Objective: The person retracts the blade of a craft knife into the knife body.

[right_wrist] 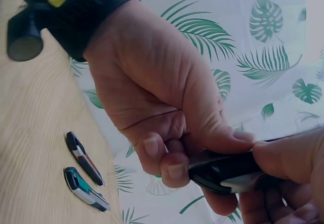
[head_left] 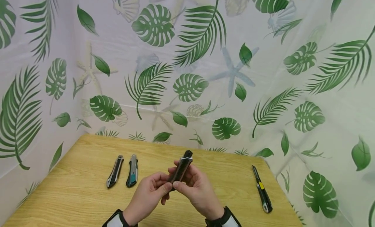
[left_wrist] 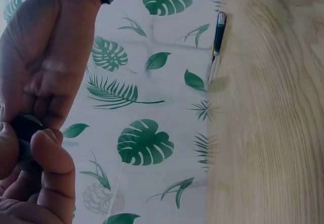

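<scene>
Both hands hold a dark utility knife above the table, its narrower black end pointing up and away in the head view. My left hand pinches its lower part between thumb and curled fingers. From the other side, my right hand grips the same knife, with its thumb pressed near the left thumb. The right wrist view shows the knife's black and silver butt end between the two hands. No bare blade can be made out on it. Fingers cover much of the handle.
On the wooden table, a black-and-silver utility knife and a grey-and-teal one lie at the left. A black cutter with a yellow slider lies near the right edge. Leaf-printed sheeting stands behind and at both sides.
</scene>
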### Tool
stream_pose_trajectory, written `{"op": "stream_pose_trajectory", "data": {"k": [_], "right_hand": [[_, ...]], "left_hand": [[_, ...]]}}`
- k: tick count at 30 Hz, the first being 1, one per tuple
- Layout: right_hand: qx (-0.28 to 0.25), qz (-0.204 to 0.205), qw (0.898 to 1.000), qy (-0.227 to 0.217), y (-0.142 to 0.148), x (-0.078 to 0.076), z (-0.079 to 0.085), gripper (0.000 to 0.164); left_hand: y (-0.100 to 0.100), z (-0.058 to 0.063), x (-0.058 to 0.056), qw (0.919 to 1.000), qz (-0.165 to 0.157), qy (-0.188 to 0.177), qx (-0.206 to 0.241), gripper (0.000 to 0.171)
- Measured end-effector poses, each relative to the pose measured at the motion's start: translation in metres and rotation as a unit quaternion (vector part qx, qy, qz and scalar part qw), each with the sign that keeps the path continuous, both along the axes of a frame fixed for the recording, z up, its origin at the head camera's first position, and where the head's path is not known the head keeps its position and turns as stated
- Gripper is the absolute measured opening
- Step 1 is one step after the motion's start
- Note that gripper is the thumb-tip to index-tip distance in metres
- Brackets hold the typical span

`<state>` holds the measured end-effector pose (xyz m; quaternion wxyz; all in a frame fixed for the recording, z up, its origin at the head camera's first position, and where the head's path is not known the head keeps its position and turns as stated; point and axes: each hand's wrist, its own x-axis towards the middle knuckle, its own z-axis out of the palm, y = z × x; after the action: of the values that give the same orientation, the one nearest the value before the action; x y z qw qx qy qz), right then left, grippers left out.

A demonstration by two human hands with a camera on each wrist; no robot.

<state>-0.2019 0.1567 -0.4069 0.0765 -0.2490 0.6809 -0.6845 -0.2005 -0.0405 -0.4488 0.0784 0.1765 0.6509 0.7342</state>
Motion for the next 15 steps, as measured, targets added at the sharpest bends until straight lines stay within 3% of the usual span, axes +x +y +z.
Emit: {"op": "stream_pose_trajectory", "data": {"k": [7,15], "right_hand": [[0.025,-0.045,0.999,-0.011,-0.001,0.003,0.002,0.041],[0.005,-0.067,0.997,-0.044,0.002,0.001,-0.003,0.047]], "left_hand": [[-0.009,0.002,-0.004,0.9972,0.024,0.035,-0.061,0.034],[-0.016,0.007,-0.007,0.9842,0.096,0.085,-0.122,0.027]]}}
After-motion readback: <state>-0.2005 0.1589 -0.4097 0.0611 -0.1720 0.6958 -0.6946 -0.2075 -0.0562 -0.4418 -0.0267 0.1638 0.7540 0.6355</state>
